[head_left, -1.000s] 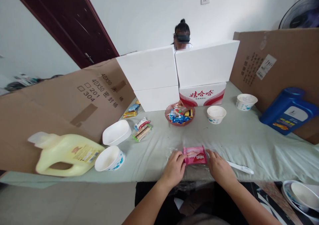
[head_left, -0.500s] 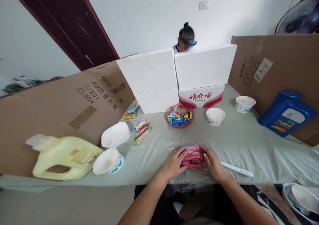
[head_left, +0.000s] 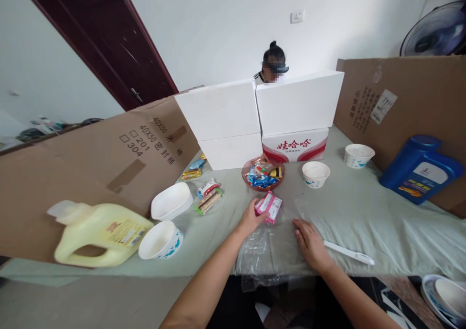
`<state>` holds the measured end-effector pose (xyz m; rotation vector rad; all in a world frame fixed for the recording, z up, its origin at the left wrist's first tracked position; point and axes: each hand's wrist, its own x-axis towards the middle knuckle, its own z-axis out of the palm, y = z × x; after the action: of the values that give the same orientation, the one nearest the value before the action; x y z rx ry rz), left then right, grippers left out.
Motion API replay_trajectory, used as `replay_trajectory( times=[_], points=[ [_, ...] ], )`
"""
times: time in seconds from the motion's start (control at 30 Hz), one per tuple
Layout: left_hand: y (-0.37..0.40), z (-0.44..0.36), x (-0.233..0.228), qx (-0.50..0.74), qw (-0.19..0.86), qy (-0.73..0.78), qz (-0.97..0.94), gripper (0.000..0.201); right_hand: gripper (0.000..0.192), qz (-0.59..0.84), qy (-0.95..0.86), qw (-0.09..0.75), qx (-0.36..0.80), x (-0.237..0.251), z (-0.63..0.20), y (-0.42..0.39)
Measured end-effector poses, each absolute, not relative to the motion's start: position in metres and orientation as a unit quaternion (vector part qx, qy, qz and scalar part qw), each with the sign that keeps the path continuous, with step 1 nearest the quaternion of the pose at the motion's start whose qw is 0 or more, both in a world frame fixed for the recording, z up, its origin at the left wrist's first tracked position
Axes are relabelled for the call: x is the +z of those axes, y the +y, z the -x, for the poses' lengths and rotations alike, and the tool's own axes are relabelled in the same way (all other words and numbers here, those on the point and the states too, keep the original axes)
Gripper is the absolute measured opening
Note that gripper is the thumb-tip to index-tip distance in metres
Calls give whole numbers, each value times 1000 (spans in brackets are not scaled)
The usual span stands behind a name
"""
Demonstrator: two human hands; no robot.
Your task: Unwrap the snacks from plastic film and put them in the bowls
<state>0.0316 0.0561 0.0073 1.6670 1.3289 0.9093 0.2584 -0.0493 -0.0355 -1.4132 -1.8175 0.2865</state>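
Head view: left hand [head_left: 251, 219] pinches pink packets [head_left: 271, 206], apparently already out of the clear film [head_left: 257, 249]; right hand [head_left: 310, 239] rests on the cloth [head_left: 204, 241], fingers loosely extended, gripping nothing visible. Just beyond — the snack bowl [head_left: 252, 185], packets outside it.

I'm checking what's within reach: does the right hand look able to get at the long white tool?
Probably yes: the right hand seems to hold nothing, and the long white tool lies on the cloth beside its wrist, with nothing visible across the part that shows.
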Motion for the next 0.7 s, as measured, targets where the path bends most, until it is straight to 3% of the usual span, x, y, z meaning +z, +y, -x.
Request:
replay_trajectory(
  times=[0.2, 0.43, 0.57, 0.7],
  points=[
    [61, -33, 10, 385, 526, 497, -573, 58, 31, 562, -725, 384, 102, -36, -258, -50],
    [83, -20, 56, 367, 629, 430, -534, 64, 23, 566, -726, 384, 76, -35, -255, -51],
    [110, -33, 75, 421, 540, 448, -574, 58, 24, 567, -731, 371, 82, -29, -254, -52],
    [108, -68, 58, 415, 477, 478, -610, 48, 32, 568, -739, 351, 88, -27, -253, -52]
  ],
)
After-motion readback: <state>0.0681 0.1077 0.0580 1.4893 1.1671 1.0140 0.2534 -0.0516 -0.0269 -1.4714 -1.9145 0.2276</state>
